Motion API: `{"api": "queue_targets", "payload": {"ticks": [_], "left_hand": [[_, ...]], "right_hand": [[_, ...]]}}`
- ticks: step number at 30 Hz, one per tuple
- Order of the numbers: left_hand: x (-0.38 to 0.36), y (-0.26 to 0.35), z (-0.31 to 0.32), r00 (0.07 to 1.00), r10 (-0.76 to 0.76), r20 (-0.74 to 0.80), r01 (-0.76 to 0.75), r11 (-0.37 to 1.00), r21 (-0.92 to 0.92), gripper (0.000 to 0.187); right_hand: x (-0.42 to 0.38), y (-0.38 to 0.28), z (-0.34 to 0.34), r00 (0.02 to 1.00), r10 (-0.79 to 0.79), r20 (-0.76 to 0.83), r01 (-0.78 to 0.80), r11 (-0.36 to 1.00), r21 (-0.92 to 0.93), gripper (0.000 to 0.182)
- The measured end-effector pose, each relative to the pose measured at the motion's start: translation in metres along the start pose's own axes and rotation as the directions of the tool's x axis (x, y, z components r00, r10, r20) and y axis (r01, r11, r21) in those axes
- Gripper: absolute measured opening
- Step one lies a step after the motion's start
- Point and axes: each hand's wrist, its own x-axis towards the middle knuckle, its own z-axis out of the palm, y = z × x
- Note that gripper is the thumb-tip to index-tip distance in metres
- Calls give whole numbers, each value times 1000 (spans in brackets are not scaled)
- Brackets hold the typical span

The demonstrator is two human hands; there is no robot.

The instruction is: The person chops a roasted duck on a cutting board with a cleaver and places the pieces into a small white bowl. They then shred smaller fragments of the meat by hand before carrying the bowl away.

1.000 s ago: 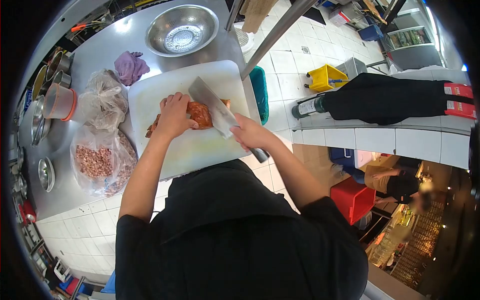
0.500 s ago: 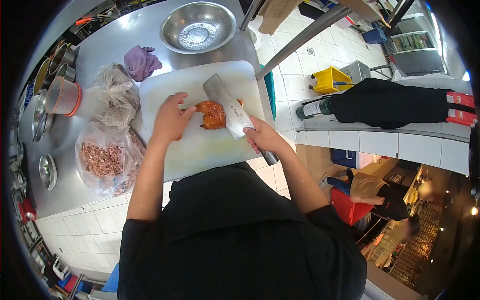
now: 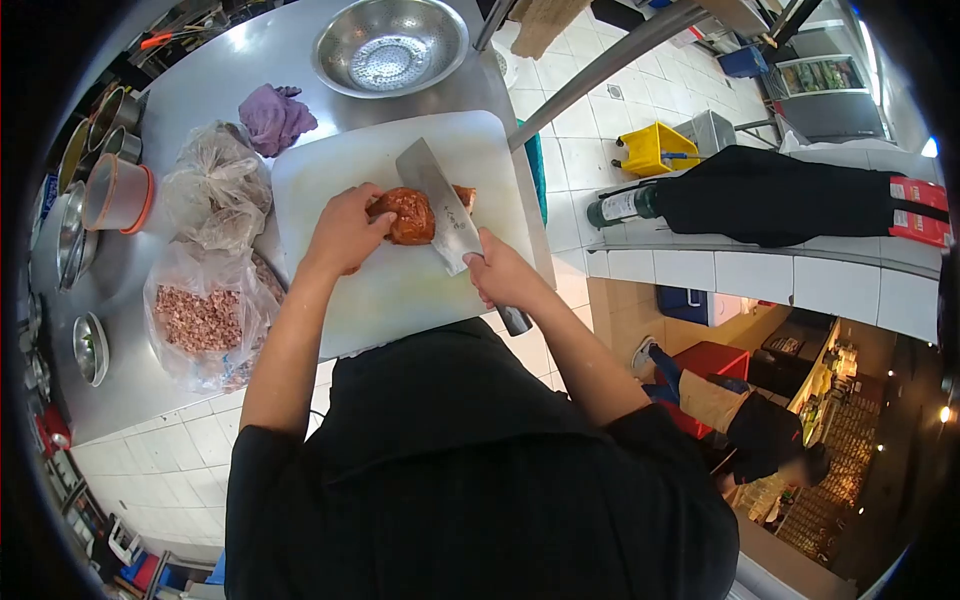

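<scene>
A clear bag (image 3: 205, 325) of chopped bits lies at the counter's left edge; the steel colander (image 3: 390, 45) sits by its far edge. The left hand (image 3: 345, 230) presses the roast meat (image 3: 408, 215) mid-board, fingers curled; the right hand (image 3: 503, 275) grips the cleaver (image 3: 440, 205), its blade on the meat.

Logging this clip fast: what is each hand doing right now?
Left hand: fingers curled on the meat, pinning it to the board.
Right hand: shut on the cleaver, blade across the meat.

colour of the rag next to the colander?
Purple, a muted lilac. The rag lies bunched on the steel counter beside the colander; head view shows it best.
</scene>
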Motion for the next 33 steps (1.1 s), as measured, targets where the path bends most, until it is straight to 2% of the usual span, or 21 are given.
{"api": "queue_targets", "payload": {"ticks": [2,3,4,5,6,8,10,11,13,14,15,16,17,19,22,23,27,28,30,31,33], "left_hand": [[9,-2,-5,998,39,-57,-36,997,61,37],[12,-2,-7,991,73,-113,-59,991,120,37],[13,10,-11,991,73,-109,-60,991,120,37],[16,24,-13,947,210,-241,-195,977,87,38],[18,44,-15,867,330,-374,-328,942,71,38],[21,86,-13,659,588,-469,-585,793,174,41],[17,125,-11,500,745,-442,-749,628,212,49],[21,130,0,500,744,-444,-747,629,213,49],[29,121,39,561,792,-242,-724,611,320,56],[32,103,60,568,790,-231,-726,613,312,56],[41,85,79,639,758,-133,-673,634,380,56],[54,92,74,692,719,-54,-622,633,461,57],[66,98,70,682,729,-54,-629,623,465,57],[57,129,41,603,754,-260,-653,654,382,58],[57,128,32,581,765,-277,-675,643,361,56],[65,108,40,621,746,-241,-630,658,413,58],[54,39,46,744,490,-454,-420,872,252,53],[40,43,46,750,489,-446,-418,872,254,53],[19,51,44,967,255,-26,-204,825,526,48],[17,55,48,967,251,-38,-194,828,525,48],[19,61,58,959,214,186,-281,813,510,50]], "right_hand": [[-6,-7,9,993,-30,-114,1,969,-248,24],[-4,1,15,993,-27,-117,-3,969,-246,24],[1,11,23,964,-180,-194,96,921,-377,23],[4,22,29,909,-337,-247,175,844,-507,22],[1,17,33,909,-334,-248,172,845,-506,22],[-8,2,38,940,-236,-244,116,899,-422,27],[-7,9,48,929,-260,-262,113,876,-468,30],[-3,10,53,915,-289,-280,113,853,-510,34],[-2,-4,60,920,-284,-269,112,851,-513,38],[-6,-5,68,927,-270,-262,105,854,-510,43],[-7,-1,76,926,-267,-266,103,858,-503,43],[0,1,74,918,-275,-284,97,853,-513,41],[5,6,72,913,-274,-302,84,852,-517,39],[3,11,74,925,-249,-286,76,861,-503,35],[13,23,62,925,-278,-259,119,860,-497,28],[16,31,58,921,-299,-248,151,863,-482,26],[-26,4,13,898,-330,-292,202,897,-393,25],[-35,3,0,872,-326,-364,185,910,-371,24],[-45,10,-26,845,-326,-424,175,917,-358,23],[-48,13,-40,832,-344,-435,169,904,-392,23],[-50,19,-57,815,-374,-442,152,875,-459,23]]}}
